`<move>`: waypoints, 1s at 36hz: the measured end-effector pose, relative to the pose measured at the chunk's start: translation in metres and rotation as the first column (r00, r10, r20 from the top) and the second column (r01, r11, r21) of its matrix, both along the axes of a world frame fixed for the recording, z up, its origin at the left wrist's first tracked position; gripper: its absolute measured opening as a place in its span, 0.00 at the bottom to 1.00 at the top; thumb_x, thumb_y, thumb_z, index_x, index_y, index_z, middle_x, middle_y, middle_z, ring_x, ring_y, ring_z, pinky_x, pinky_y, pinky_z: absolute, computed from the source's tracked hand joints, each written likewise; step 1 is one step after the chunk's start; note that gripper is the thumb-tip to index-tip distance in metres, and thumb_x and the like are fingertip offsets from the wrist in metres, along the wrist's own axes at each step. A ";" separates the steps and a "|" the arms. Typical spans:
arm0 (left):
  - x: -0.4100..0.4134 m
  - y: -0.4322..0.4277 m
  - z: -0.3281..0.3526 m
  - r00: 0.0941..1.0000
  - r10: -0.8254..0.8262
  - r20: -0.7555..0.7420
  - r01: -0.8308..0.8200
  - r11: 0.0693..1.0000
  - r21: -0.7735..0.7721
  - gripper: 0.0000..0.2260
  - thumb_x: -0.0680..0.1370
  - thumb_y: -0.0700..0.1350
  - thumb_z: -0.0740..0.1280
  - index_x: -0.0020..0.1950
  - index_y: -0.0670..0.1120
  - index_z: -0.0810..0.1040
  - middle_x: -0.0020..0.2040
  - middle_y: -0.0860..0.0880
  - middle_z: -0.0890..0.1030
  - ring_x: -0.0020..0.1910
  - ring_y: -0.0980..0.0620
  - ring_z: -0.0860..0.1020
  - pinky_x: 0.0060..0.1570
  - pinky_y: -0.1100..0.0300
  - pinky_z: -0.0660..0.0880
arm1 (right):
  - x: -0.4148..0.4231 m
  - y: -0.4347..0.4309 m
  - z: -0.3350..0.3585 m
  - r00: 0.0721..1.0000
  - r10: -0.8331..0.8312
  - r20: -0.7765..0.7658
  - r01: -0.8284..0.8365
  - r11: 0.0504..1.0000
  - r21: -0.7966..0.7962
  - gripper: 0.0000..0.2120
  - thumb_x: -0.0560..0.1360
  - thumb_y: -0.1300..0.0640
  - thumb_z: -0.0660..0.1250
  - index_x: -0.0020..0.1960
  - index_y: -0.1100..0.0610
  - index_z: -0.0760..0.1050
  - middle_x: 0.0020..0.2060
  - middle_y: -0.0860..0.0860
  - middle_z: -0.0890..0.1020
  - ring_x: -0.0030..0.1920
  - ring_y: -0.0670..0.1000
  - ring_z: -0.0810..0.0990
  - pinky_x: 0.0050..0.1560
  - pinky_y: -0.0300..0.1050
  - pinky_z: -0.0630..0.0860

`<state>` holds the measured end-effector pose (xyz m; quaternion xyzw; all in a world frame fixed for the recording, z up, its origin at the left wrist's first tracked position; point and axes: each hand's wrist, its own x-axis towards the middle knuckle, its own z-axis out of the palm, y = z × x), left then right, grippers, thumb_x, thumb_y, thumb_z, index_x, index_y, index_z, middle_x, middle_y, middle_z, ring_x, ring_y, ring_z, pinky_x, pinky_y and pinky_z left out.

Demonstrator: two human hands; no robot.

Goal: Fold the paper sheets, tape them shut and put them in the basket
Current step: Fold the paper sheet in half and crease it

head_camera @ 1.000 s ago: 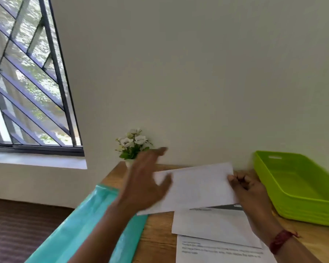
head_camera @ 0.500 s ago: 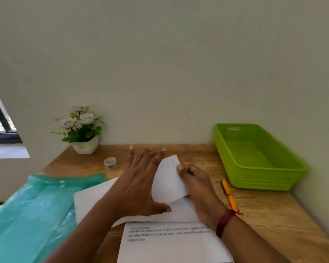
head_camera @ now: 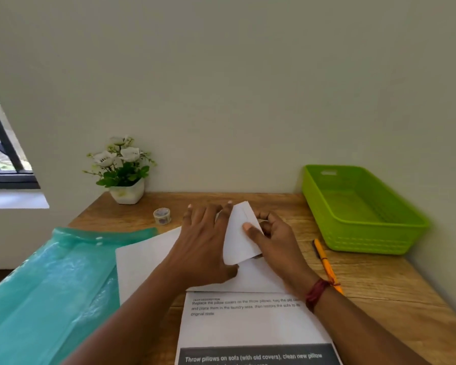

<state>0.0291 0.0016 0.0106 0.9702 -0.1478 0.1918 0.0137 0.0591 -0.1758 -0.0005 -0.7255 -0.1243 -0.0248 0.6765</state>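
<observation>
We find the left hand spread flat on the sheet, fingers straight and palm down. We take it to be pinning the paper to the table so that it cannot slide while the fold is made. Just right of it, the right hand pinches a raised flap of that same sheet, with the thumb on top and the other fingers curled behind. The flap stands tilted between the two hands and is not yet creased down, so we judge the first fold to be under way.

The tape sits just beyond the left hand, off its little-finger side and within easy reach for the sealing step. The basket lies well right of the right hand, with nothing visible in it. A pen lies just outside the right wrist. A folder lies to the left of the left forearm.

Nearer us than both hands is a printed page. It reads "Replace the pillow covers on the throw pillows…", then "and place them in the laundry area. Then restore the sofa to its original state" (the first line's end is hidden by the forearm). A dark band below reads "Throw pillows on sofa (with old covers), clean new pillow". We see no brand anywhere.
</observation>
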 end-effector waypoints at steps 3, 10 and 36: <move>0.001 0.004 0.000 1.000 0.028 -0.004 -0.028 0.999 -0.027 0.56 0.64 0.71 0.67 0.80 0.47 0.43 0.71 0.48 0.60 0.71 0.47 0.58 0.75 0.39 0.50 | 0.000 0.001 -0.004 0.995 -0.003 0.102 0.012 0.996 -0.088 0.26 0.70 0.57 0.77 0.65 0.46 0.73 0.51 0.45 0.82 0.49 0.43 0.81 0.44 0.42 0.79; 0.002 0.007 -0.002 0.998 0.048 0.049 -0.046 0.998 -0.051 0.54 0.64 0.70 0.67 0.80 0.45 0.48 0.70 0.46 0.62 0.68 0.45 0.61 0.73 0.36 0.54 | 0.001 0.006 -0.007 0.989 -0.054 0.135 0.064 0.995 -0.071 0.23 0.74 0.63 0.71 0.65 0.44 0.75 0.55 0.42 0.82 0.54 0.48 0.82 0.51 0.55 0.81; 0.005 0.009 0.002 0.982 -0.143 0.119 0.143 0.990 0.013 0.59 0.62 0.58 0.78 0.80 0.48 0.41 0.69 0.45 0.61 0.71 0.44 0.59 0.74 0.33 0.40 | 0.005 -0.019 0.012 0.951 0.264 -0.160 -0.241 0.959 0.150 0.05 0.71 0.60 0.71 0.42 0.62 0.81 0.37 0.57 0.82 0.30 0.50 0.80 0.32 0.45 0.81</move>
